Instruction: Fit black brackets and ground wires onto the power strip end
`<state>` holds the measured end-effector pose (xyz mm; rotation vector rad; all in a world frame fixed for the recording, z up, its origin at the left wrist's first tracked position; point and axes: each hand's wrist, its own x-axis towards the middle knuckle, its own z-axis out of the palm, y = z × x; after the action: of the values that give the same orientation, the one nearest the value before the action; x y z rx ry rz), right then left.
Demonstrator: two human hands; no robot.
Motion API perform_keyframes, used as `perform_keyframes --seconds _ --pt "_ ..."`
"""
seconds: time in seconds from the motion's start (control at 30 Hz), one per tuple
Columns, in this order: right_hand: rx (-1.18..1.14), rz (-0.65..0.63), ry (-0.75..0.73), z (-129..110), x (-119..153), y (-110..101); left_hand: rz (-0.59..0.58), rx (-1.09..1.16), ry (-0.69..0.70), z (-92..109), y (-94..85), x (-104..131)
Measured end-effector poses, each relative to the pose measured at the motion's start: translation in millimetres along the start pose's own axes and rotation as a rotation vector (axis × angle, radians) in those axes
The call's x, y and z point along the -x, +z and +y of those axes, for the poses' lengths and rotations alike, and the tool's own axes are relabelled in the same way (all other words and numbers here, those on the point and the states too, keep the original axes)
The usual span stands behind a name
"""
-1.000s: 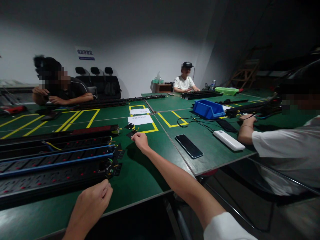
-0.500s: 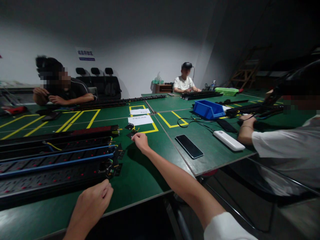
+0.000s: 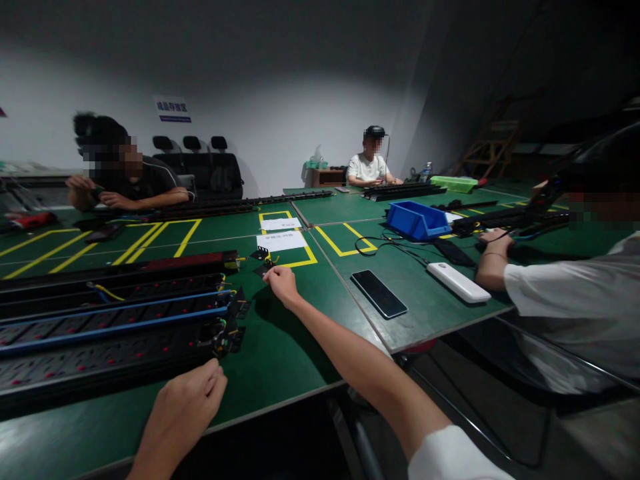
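Head view. Left hand: at the near edge of the green table, fingers curled together into a loose fist; whether anything lay inside could not be told. Right hand: farther out, fingers bent and drawn together, fingertips at the near side of a small black bracket; whether they pinched it could not be told.

Black bracket: one, flat part with an upright slotted part, beside yellow wire ends, on the table just right of the strip housings' ends.

Black socket-strip housings: several, long, laid side by side at left, with red dots, two blue edges, and wires and end plates at their right ends.

Printed paper sheets: two, beyond the right hand, by yellow floor-style tape.

Right of the right arm: smartphone, dark screen upward; white power bank, cabled; blue open bin, farther off.

Persons: one at far left, one at far centre-right, one at near right, all at the table.
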<state>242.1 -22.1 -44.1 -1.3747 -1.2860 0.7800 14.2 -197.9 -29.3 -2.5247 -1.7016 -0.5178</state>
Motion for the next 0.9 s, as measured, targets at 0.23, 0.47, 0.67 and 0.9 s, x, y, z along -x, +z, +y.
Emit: perform_keyframes --seconds 0.23,0.47,0.67,0.9 --pt "0.005 0.013 -0.019 3.6 -2.9 1.9 0.01 0.01 -0.013 -0.2 1.1 0.8" --pt "-0.001 0.012 -0.015 4.8 -2.9 2.4 0.028 0.028 -0.009 1.4 0.8 1.4" --pt "-0.002 0.023 -0.018 6.2 -3.9 2.6 0.031 0.028 -0.004 2.2 0.2 1.0" --pt "0.002 0.011 -0.017 6.2 -3.4 2.2 0.037 0.031 -0.008 1.7 0.2 1.2"
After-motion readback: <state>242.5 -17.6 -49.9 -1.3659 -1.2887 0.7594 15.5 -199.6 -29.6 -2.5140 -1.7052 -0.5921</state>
